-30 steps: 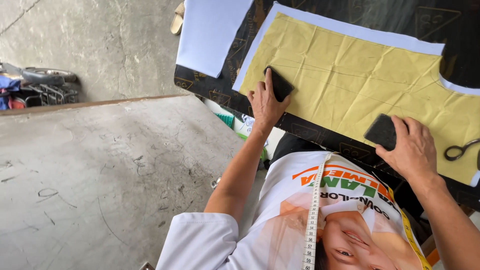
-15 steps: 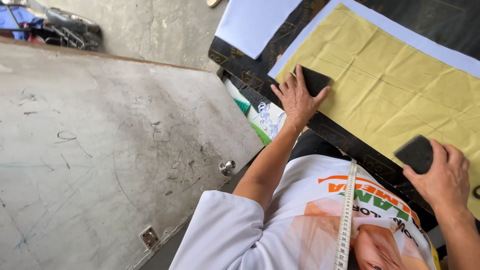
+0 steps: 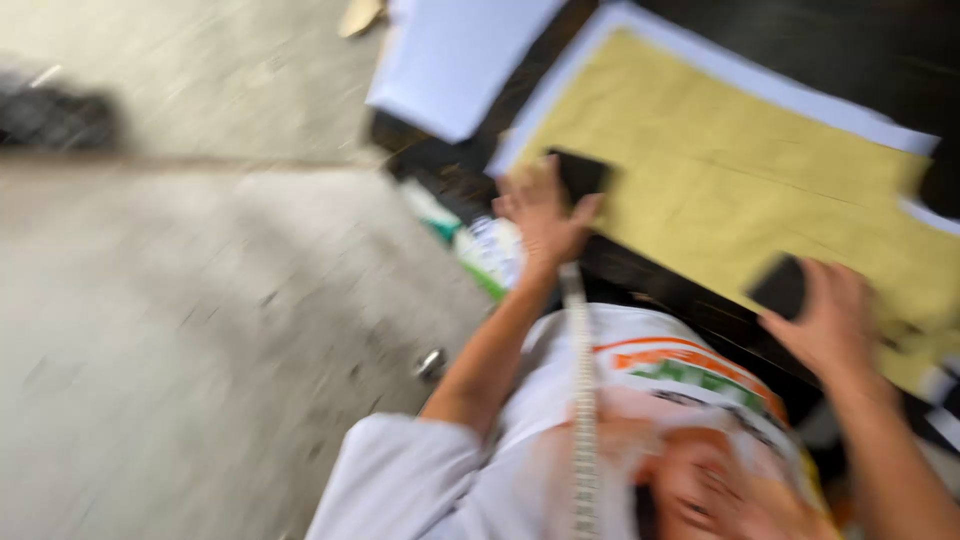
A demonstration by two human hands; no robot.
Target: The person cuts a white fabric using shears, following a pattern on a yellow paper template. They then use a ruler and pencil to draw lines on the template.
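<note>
Two dark blocks pin your yellow sheet to the counter.

The yellow sheet [image 3: 740, 190] lies flat on the dark counter [image 3: 640, 275], thin and floppy, likely to slide. Your left hand [image 3: 540, 215], fingers spread, rests on one dark block [image 3: 580, 175]; your right hand [image 3: 830, 325] covers the other block [image 3: 780, 285], grip blurred, so I cannot tell. A tape measure [image 3: 583, 400] hangs down your shirt.

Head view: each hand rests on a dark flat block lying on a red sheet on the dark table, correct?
Not quite. In the head view the sheet is yellow, not red. The left hand and right hand each rest on a dark flat block on the dark table.
</note>
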